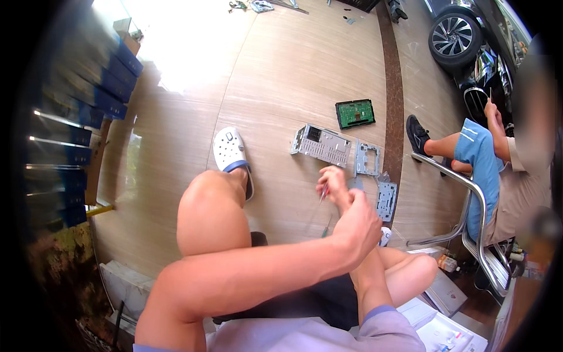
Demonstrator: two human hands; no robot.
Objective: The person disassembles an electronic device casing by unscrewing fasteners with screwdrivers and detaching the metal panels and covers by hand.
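Observation:
My right hand (334, 183) is closed on a thin tool (323, 192) with a reddish part and a slender shaft, perhaps a screwdriver, held above the floor. My left hand (360, 222) lies across my right forearm near the wrist. Its fingers curl over the arm, their tips hidden. Just beyond my hands a silvery metal device housing (328, 146) with slots rests on the floor. To its right are a metal bracket frame (368, 158) and a flat metal plate (386, 200). Farther off lies a green circuit board (355, 114) in a black frame. A small green-handled tool (326, 227) lies nearer me.
At the right a person (519, 188) sits on a metal-framed chair (482, 205), holding a thin object. Behind stands a dark car (455, 39). Blue boxes (73, 155) line the left side. My white clog (230, 149) is on the tiled floor. Papers (440, 328) lie lower right.

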